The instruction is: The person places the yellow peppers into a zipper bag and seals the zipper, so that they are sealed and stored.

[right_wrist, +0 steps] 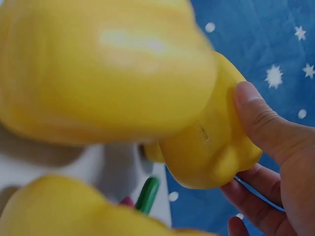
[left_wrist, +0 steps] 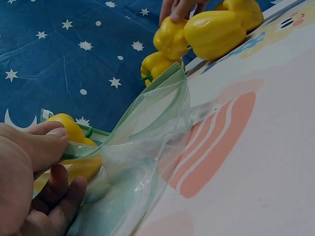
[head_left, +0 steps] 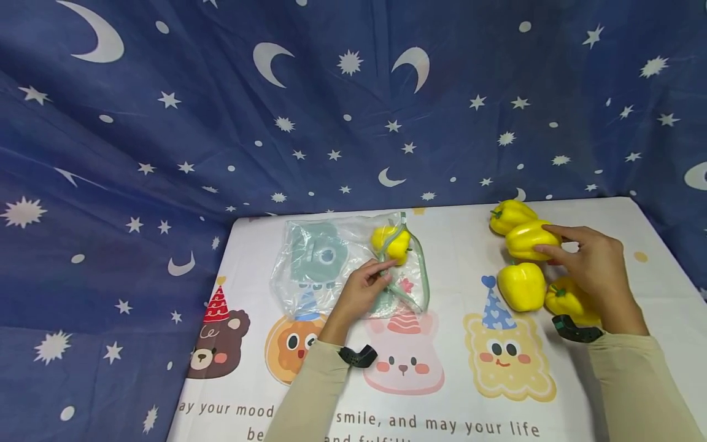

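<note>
A: Hands?
B: Left hand (head_left: 359, 291) pinches the green rim (left_wrist: 167, 79) of a clear bag (head_left: 353, 242), thumb against forefinger. Right hand (head_left: 599, 264) grips a yellow pepper (head_left: 527, 240), thumb on one side, fingers on the other.
A: Other peppers on that side?
B: Three. Far pepper (head_left: 512, 217) just beyond the gripped one. Near pepper (head_left: 521, 286) left of the right palm. Third pepper (head_left: 569, 301) by the right wrist, partly hidden by it.
A: Bag position?
B: On the table (head_left: 461, 252), under and beyond the left hand, well left of the right one. Small pepper (head_left: 391, 240) just past the left fingertips, green strip crossing it. Probably in the bag mouth; the glossy plastic makes that hard to confirm.
A: Wrists?
B: Black clip (head_left: 359, 356) at the left, black mount (head_left: 577, 329) at the right. Beige sleeves (head_left: 312, 393) behind both.
</note>
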